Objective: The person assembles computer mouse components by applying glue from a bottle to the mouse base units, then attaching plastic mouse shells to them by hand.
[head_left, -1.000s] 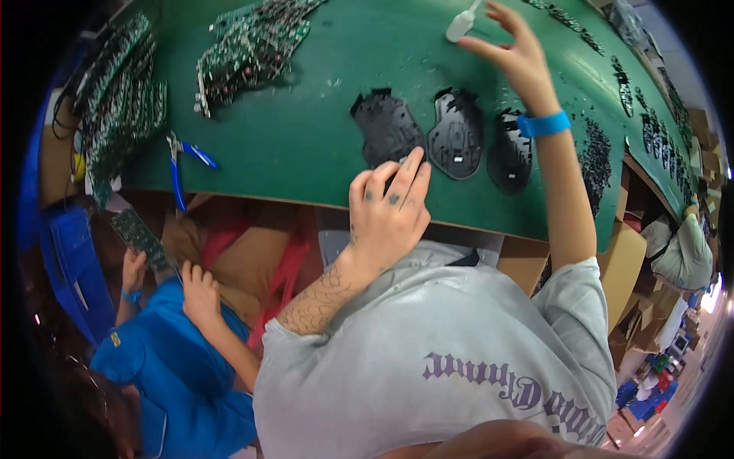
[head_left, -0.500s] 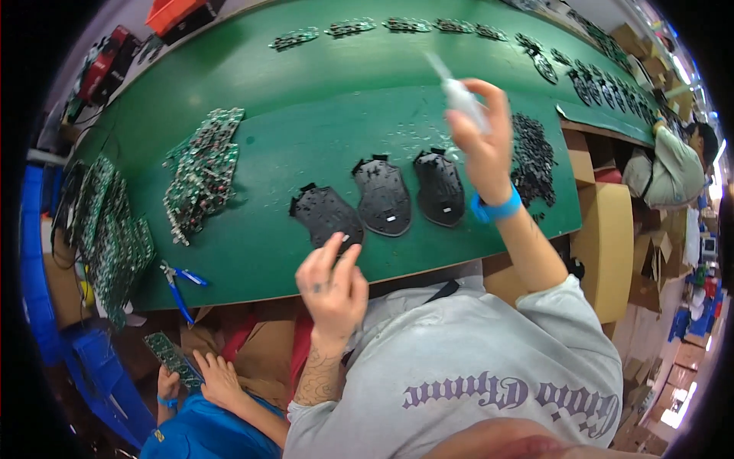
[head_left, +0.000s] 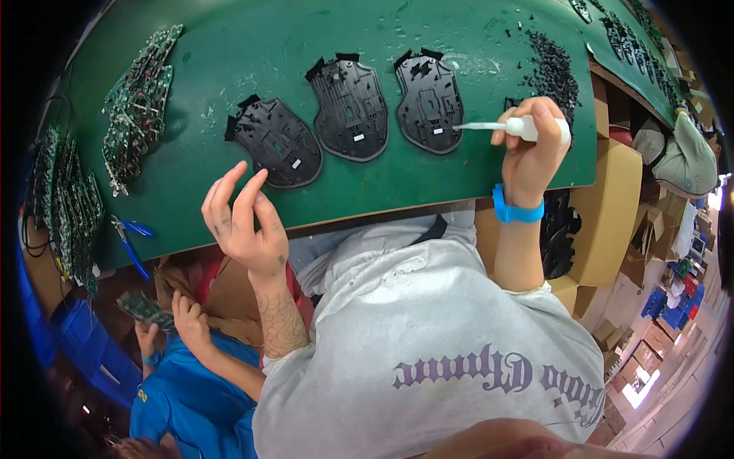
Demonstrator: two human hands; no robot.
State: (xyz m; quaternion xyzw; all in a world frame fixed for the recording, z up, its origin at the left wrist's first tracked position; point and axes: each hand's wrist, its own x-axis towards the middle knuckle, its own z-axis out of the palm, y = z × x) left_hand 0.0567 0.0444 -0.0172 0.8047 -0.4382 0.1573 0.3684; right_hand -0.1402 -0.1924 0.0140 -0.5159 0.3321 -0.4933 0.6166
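Note:
My right hand (head_left: 533,164) grips a small white squeeze bottle (head_left: 529,128) with a long thin nozzle. The nozzle points left, its tip at the lower right edge of the right-hand black mouse-shaped plastic shell (head_left: 430,103); whether it touches I cannot tell. Two similar shells, a middle one (head_left: 352,107) and a left one (head_left: 279,145), lie beside it in a row, each with a small white rectangle at its near end. My left hand (head_left: 246,218), fingers apart and holding nothing, hovers by the near edge of the left shell.
A heap of small black parts (head_left: 554,69) lies right on the green table (head_left: 367,199). Circuit boards (head_left: 141,99) are piled left, with more (head_left: 65,203) at the table's edge. Blue-handled cutters (head_left: 130,245) lie near left. A co-worker's hands (head_left: 191,321) hold a board nearby.
My right hand has come down with the bottle, whose nozzle now points left at the right shell instead of upward. The view has shifted, and my left hand has moved slightly off the left shell.

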